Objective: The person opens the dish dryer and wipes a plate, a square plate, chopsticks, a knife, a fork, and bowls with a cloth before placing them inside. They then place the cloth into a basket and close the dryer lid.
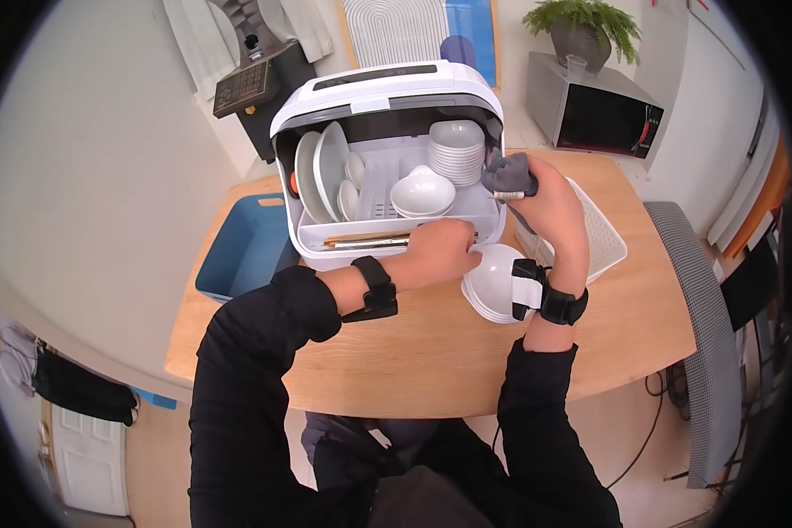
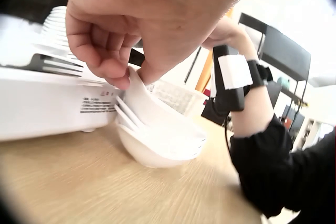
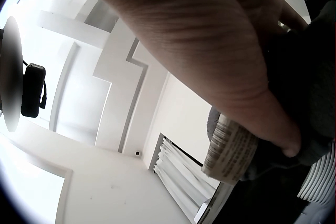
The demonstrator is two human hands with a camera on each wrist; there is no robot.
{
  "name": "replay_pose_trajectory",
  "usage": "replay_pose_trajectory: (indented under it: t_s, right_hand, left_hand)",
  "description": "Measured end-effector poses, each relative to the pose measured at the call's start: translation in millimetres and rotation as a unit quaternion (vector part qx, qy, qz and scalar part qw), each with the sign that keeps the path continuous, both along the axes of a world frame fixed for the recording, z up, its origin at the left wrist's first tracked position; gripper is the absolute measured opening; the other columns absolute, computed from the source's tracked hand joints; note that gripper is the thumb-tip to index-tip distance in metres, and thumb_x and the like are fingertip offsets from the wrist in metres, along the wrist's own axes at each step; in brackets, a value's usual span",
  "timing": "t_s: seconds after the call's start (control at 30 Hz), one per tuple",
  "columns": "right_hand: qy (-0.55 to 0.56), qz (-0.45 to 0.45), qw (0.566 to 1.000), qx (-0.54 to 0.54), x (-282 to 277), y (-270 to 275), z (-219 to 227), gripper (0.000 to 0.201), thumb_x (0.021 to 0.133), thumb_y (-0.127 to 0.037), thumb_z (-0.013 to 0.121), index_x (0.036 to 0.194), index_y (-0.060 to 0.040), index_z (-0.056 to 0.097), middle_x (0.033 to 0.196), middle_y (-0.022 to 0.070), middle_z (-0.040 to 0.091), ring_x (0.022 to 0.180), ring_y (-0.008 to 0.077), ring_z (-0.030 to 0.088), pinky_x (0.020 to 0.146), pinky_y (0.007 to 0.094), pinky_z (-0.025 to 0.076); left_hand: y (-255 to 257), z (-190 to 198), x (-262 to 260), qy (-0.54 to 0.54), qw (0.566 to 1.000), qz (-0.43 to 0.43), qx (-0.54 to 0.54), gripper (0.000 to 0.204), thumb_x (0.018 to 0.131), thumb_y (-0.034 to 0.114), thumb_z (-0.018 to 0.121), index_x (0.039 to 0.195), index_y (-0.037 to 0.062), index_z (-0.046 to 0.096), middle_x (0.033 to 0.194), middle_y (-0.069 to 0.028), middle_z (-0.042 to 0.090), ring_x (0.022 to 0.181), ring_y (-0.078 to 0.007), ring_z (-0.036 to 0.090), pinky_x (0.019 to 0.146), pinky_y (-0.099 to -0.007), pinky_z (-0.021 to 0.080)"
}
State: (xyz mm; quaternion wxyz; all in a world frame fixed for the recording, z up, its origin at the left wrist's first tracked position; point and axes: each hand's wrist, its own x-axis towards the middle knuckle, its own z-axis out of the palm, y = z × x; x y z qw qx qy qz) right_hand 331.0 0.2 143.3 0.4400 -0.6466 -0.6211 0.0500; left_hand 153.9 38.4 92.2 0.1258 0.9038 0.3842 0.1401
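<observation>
My left hand [image 1: 442, 250] pinches the raised rim of the top white bowl [image 2: 157, 111] in a small nested stack on the table. In the left wrist view that bowl is tipped against the ones under it. My right hand [image 1: 556, 209] grips a bunched dark grey cloth [image 1: 508, 172] with a printed label, beside the right side of the white dish cabinet [image 1: 303, 238]. Inside the open cabinet stand white plates [image 1: 330, 167] on edge, a tall stack of small dishes [image 1: 456, 163] and white bowls [image 1: 423, 192]. Chopsticks [image 1: 361, 239] lie in its front tray.
A blue bin [image 1: 246, 246] sits left of the cabinet on the wooden table [image 1: 387, 352]. To the right, a white perforated basket [image 1: 603, 233] stands partly behind my right forearm. A microwave [image 1: 589, 110] bearing a potted fern [image 1: 581, 40] is farther back.
</observation>
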Motion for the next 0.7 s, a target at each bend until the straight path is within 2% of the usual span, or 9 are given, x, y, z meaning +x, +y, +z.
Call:
replay_pose_trajectory:
  t_s: [0.17, 0.27, 0.3, 0.37, 0.5, 0.6, 0.63, 0.67, 0.7]
  right_hand:
    - [0.01, 0.016, 1.0, 0.001, -5.3, 0.8, 1.6, 0.048, 0.069, -0.011, 0.075, 0.116, -0.0095, 0.064, 0.1, 0.0116, 0.069, 0.091, 0.0262, 0.066, 0.08, 0.0332, 0.049]
    - [0.045, 0.04, 0.998, -0.005, -12.8, -4.1, 9.0, 0.047, 0.071, -0.016, 0.077, 0.115, -0.0093, 0.064, 0.103, 0.0115, 0.069, 0.094, 0.0273, 0.066, 0.082, 0.0346, 0.05]
    - [0.059, 0.049, 0.997, -0.008, -15.8, -5.3, 10.7, 0.046, 0.072, -0.019, 0.077, 0.115, -0.0092, 0.064, 0.105, 0.0117, 0.068, 0.096, 0.0287, 0.066, 0.082, 0.0358, 0.05]
    - [0.128, 0.128, 0.984, 0.001, -18.7, -1.8, 7.5, 0.05, 0.073, -0.012, 0.077, 0.12, -0.0073, 0.061, 0.103, 0.0082, 0.069, 0.094, 0.0205, 0.065, 0.084, 0.0314, 0.049]
    - [0.164, 0.25, 0.954, -0.025, -34.3, 0.7, 9.6, 0.05, 0.077, -0.009, 0.077, 0.123, -0.0057, 0.059, 0.107, 0.0048, 0.066, 0.098, 0.0141, 0.062, 0.088, 0.0287, 0.048]
    - [0.092, 0.279, 0.955, 0.049, -60.9, 5.8, 4.5, 0.05, 0.075, -0.011, 0.078, 0.121, -0.0048, 0.06, 0.108, 0.0072, 0.064, 0.099, 0.0177, 0.062, 0.088, 0.0296, 0.048]
    - [-0.025, 0.246, 0.965, 0.09, -82.1, 15.4, -5.3, 0.05, 0.072, -0.012, 0.079, 0.118, -0.0035, 0.061, 0.106, 0.0103, 0.062, 0.098, 0.0246, 0.062, 0.087, 0.0322, 0.048]
    - [-0.033, 0.226, 0.969, 0.097, -97.0, 18.9, -14.2, 0.051, 0.066, -0.011, 0.079, 0.113, -0.0014, 0.062, 0.104, 0.014, 0.059, 0.092, 0.0337, 0.06, 0.083, 0.0359, 0.05]
    - [-0.035, 0.208, 0.973, 0.097, -112.0, 20.0, -20.6, 0.05, 0.066, -0.01, 0.078, 0.113, -0.0009, 0.062, 0.105, 0.0143, 0.059, 0.093, 0.034, 0.061, 0.083, 0.0359, 0.05]
  left_hand:
    - [-9.7, -15.5, -1.4, -0.153, 0.988, 0.023, 0.004, 0.023, 0.085, 0.023, 0.064, 0.089, 0.0003, 0.061, 0.073, -0.0158, 0.066, 0.065, -0.028, 0.067, 0.059, -0.0371, 0.05]
    - [-17.9, -18.5, -18.9, -0.243, 0.962, 0.066, -0.106, 0.023, 0.089, 0.021, 0.062, 0.097, -0.0003, 0.059, 0.067, -0.0129, 0.064, 0.058, -0.0235, 0.066, 0.056, -0.0351, 0.05]
    - [-19.7, -13.9, -28.2, -0.27, 0.951, 0.081, -0.124, 0.021, 0.089, 0.02, 0.061, 0.096, 0.0005, 0.06, 0.066, -0.0138, 0.064, 0.059, -0.0267, 0.065, 0.057, -0.0372, 0.049]
    - [-20.1, -3.8, -53.1, -0.323, 0.926, 0.11, -0.16, 0.018, 0.088, 0.019, 0.059, 0.094, 0.0023, 0.062, 0.065, -0.0156, 0.062, 0.061, -0.0332, 0.063, 0.058, -0.0414, 0.048]
    - [-10.3, 16.7, -104.1, -0.248, 0.951, 0.155, 0.103, 0.018, 0.088, 0.019, 0.059, 0.097, 0.0033, 0.063, 0.063, -0.0161, 0.062, 0.059, -0.0346, 0.063, 0.054, -0.042, 0.049]
    - [-5.9, 36.8, -122.4, -0.15, 0.932, 0.237, 0.228, 0.018, 0.088, 0.019, 0.059, 0.096, 0.004, 0.064, 0.064, -0.0154, 0.063, 0.06, -0.034, 0.063, 0.054, -0.0402, 0.049]
    - [-4.4, 38.8, -130.3, -0.115, 0.921, 0.27, 0.256, 0.017, 0.088, 0.019, 0.059, 0.096, 0.0046, 0.065, 0.064, -0.0149, 0.063, 0.06, -0.0335, 0.063, 0.054, -0.0391, 0.049]
    - [-5.6, 40.8, -131.9, -0.108, 0.918, 0.274, 0.265, 0.018, 0.088, 0.02, 0.059, 0.096, 0.0045, 0.064, 0.064, -0.0149, 0.063, 0.06, -0.0338, 0.063, 0.053, -0.04, 0.049]
    - [-6.9, 42.6, -131.6, -0.102, 0.915, 0.277, 0.274, 0.018, 0.089, 0.02, 0.058, 0.096, 0.0045, 0.064, 0.064, -0.0148, 0.063, 0.06, -0.0342, 0.063, 0.053, -0.0409, 0.049]
